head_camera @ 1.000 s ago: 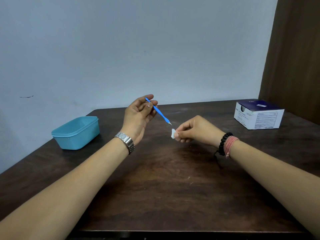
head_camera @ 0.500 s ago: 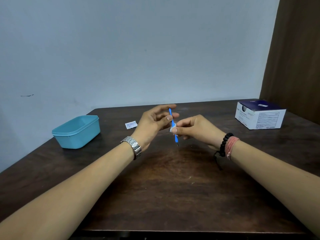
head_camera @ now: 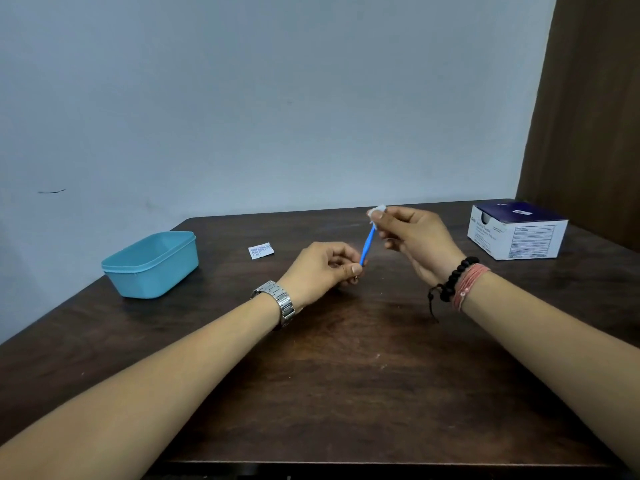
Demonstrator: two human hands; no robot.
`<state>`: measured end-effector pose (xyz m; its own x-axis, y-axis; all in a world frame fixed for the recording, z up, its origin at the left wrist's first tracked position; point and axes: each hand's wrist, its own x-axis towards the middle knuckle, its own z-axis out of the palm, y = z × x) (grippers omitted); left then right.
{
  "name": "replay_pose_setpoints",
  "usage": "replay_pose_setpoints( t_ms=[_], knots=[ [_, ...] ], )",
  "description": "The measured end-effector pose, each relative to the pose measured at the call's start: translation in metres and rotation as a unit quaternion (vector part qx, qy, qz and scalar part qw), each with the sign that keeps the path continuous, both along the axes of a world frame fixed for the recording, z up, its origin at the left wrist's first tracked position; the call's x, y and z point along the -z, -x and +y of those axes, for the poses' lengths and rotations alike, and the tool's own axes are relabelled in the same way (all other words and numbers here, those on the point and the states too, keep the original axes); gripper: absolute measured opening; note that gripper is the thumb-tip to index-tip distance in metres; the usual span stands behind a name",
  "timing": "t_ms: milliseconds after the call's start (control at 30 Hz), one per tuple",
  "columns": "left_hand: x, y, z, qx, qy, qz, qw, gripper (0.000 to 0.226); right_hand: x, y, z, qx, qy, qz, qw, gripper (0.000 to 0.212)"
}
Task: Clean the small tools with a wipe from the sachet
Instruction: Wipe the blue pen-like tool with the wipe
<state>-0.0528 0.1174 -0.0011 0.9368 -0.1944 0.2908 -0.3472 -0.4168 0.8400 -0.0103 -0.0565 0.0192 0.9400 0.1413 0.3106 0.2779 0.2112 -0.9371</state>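
At the middle of the frame, above the dark wooden table [head_camera: 346,393], the left hand [head_camera: 320,271] pinches the lower end of a thin blue plastic tool [head_camera: 367,245] between thumb and curled fingers. This tool stands almost upright, leaning a little to the right. Its upper end goes into a small white wipe [head_camera: 375,213], which the right hand [head_camera: 412,237] holds folded around it with the fingertips. Both hands are in the air, close to each other but not touching.

To the left of the hands, a small torn white sachet [head_camera: 261,251] with blue print lies flat on the table, so I judge the wipe is already taken out. Cleaning of this one tool seems to be in progress, near its top end. A light blue plastic container [head_camera: 152,263] sits at centre left and a white and dark blue cardboard box [head_camera: 516,230] at centre right. Other small tools are not visible; maybe they are inside the container, I cannot tell, so how many remain is not clear.
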Motion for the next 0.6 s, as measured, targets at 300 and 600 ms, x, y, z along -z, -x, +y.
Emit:
replay_pose_setpoints(
  t_ms=[300, 600],
  knots=[
    [-0.0039, 0.0005, 0.0046, -0.047, -0.070, -0.056, 0.995, 0.005, -0.0008, 0.0045, 0.0004, 0.031, 0.030, -0.021, 0.999, 0.014],
    [-0.0067, 0.0030, 0.0065, -0.071, -0.147, -0.103, 0.981, 0.005, -0.0026, 0.0066, -0.0004, 0.038, 0.006, -0.028, 0.999, 0.007]
  ],
)
